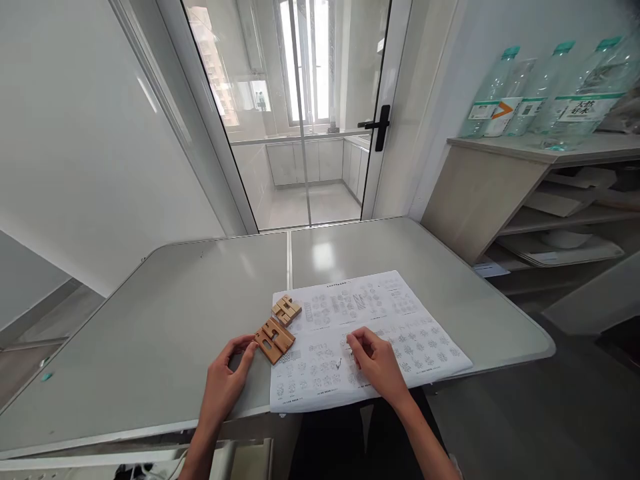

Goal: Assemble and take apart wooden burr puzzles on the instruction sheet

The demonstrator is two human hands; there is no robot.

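My left hand (229, 377) rests at the left edge of a group of brown wooden puzzle pieces (276, 339). Its thumb and forefinger meet at a corner of them, closed on the nearest piece. These flat, slotted pieces lie partly on a large white sheet (330, 395) printed with rows of small diagrams. Just behind them sits a paler, notched wooden piece group (287, 310). Over the sheet's front half, my right hand (376, 360) is closed with curled fingers; whatever it may hold is hidden. A small dark mark shows on the paper beside it.
The grey table (200, 300) has a seam down its middle. Beyond its far edge stands a glass door with a black handle (383, 128). To the right, a shelf unit (490, 187) carries several plastic bottles (530, 100).
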